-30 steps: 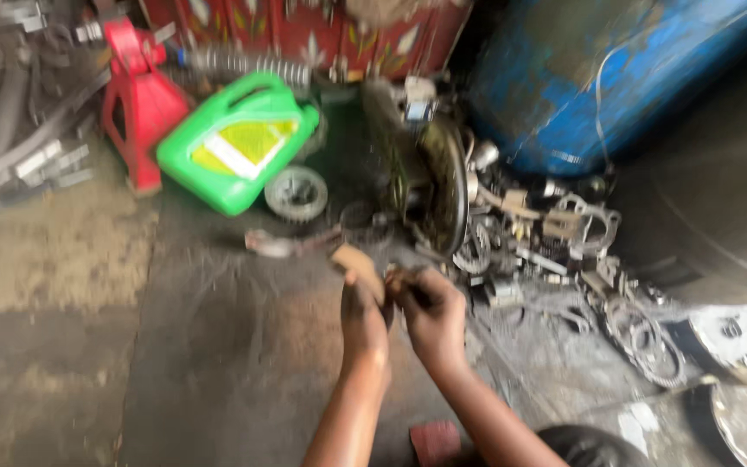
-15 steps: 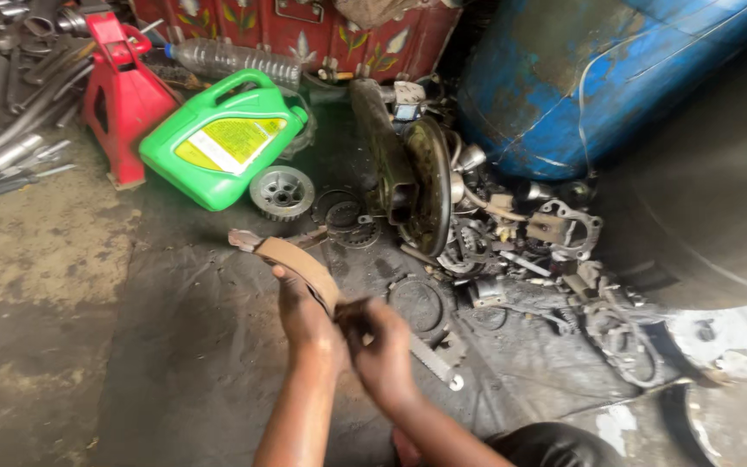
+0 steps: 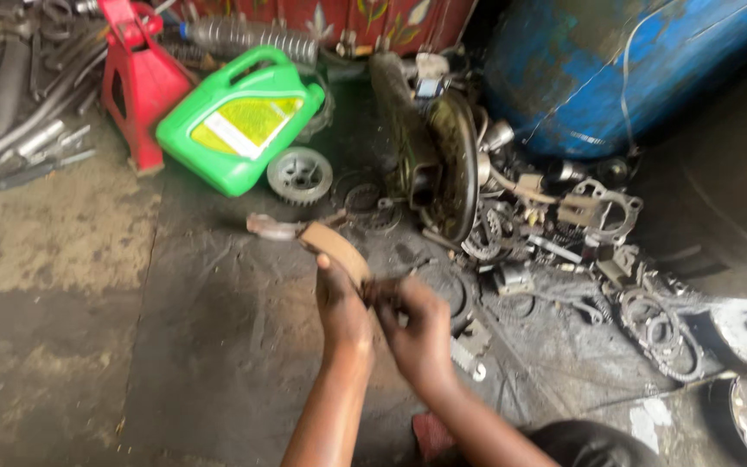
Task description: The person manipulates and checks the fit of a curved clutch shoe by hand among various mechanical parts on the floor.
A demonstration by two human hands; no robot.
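Hands meeting at lower centre of the frame: left hand (image 3: pixel 343 303) gripping curved brake shoe (image 3: pixel 335 251), now swung up-left since a moment ago; right hand (image 3: pixel 417 333) clenching its lower end, suggesting turning for inspection. Green jug (image 3: pixel 239 121) lying upper left.

Glossy green plastic jug (image 3: pixel 237 118); dull, grimy metal gear (image 3: pixel 299 175).

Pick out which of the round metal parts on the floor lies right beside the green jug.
The toothed gear wheel: it lies flat against the lower right corner of the green jug. The big brake disc stands on edge farther right.
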